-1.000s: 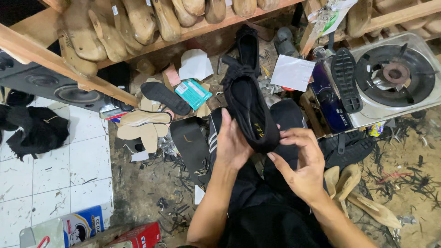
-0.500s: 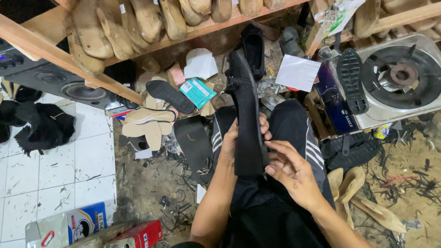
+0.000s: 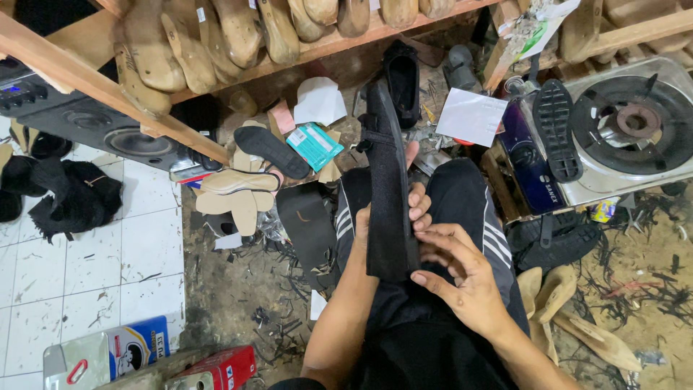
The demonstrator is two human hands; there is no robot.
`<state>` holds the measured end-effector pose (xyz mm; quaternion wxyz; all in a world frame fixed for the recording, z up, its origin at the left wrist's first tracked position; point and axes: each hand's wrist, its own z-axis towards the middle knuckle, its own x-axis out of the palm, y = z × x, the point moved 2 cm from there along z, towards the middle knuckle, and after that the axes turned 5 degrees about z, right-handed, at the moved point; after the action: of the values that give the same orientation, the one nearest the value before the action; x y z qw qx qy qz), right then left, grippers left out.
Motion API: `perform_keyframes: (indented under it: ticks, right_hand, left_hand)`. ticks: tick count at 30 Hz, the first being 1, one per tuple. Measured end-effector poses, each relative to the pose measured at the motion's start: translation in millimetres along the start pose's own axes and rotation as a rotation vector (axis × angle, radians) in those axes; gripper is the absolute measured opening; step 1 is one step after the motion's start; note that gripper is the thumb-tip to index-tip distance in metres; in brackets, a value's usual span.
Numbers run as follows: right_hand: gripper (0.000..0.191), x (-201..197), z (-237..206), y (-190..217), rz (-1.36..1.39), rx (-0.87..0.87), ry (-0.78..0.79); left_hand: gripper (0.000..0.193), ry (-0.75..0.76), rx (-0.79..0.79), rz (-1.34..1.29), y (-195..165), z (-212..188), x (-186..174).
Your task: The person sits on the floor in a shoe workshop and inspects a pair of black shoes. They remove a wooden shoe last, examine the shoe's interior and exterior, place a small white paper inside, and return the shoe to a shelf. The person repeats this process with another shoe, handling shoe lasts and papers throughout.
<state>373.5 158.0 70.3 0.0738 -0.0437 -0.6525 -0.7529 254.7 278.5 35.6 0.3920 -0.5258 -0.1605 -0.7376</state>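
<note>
Holding: the left hand [image 3: 393, 217] is wrapped round a black shoe [image 3: 388, 180], with the sole side turned up, likely so the bottom is easy to see and press on.
Shoe place: it sits in the middle of the view, over the person's lap, with its tip pointing to 12 o'clock.
Left hand: closed around the shoe from behind. Its fingers [image 3: 419, 206] curl over the right edge, so it grips tight.
Right hand: the right hand [image 3: 462, 278] is at 5 o'clock from the shoe. It is half open. Its fingertips [image 3: 420, 278] touch the lower end of the shoe. It pinches or pushes there, not a full grab.
Legs: black trousers with white stripes [image 3: 469, 209] lie under the shoe, like a soft table.
Shelf: wooden foot shapes [image 3: 238, 29] hang along the plank at 12 o'clock, kept up off the dirty floor.
Stove: a gas stove [image 3: 628, 123] sits at 2 o'clock, with a black sole [image 3: 559, 126] lying on its left side.
Floor bits: tan insoles [image 3: 231, 191] and a teal packet [image 3: 315, 144] lie at 10 o'clock, near the knees.
Speaker: a black speaker [image 3: 94, 126] rests at 9 o'clock, under the slanted plank.
Other shoe: one more black shoe [image 3: 403, 79] lies at 12 o'clock, just past the held one.
</note>
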Motion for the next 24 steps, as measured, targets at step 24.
perform_keyframes:
  ticks: [24]
  right_hand:
    - [0.065, -47, 123, -93, -0.312, -0.088, -0.212]
  left_hand:
    - [0.069, -0.606, 0.209, 0.619, -52, -47, -11]
